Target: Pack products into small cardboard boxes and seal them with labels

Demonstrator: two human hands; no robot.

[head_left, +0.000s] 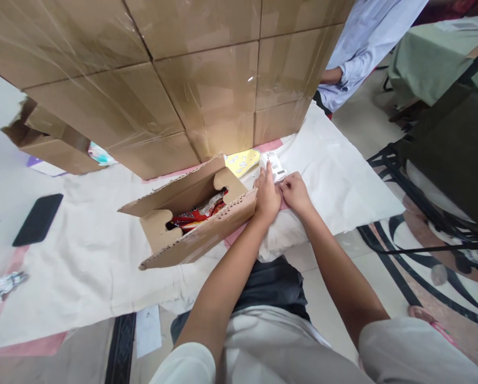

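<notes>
My left hand (268, 193) is at a small white plastic device (277, 166) on the cloth-covered table, its index finger stretched along the device and its other fingers bent around the near side. Right beside it, my right hand (295, 192) is closed with the fingertips pinched together. Whatever lies between those fingertips is hidden. To the left of my hands stands an open cardboard box (207, 234) with its flaps up. Red printed packets (199, 213) lie inside it. A yellow patterned sheet (243, 160) shows behind the box.
Taped cardboard cartons (207, 80) form a tall wall behind. At left are another open box (58, 144), a black phone (39, 218) and crumpled foil (9, 284). A person in a light blue shirt (367, 48) stands beyond the cartons. A dark chair (451, 144) is at right.
</notes>
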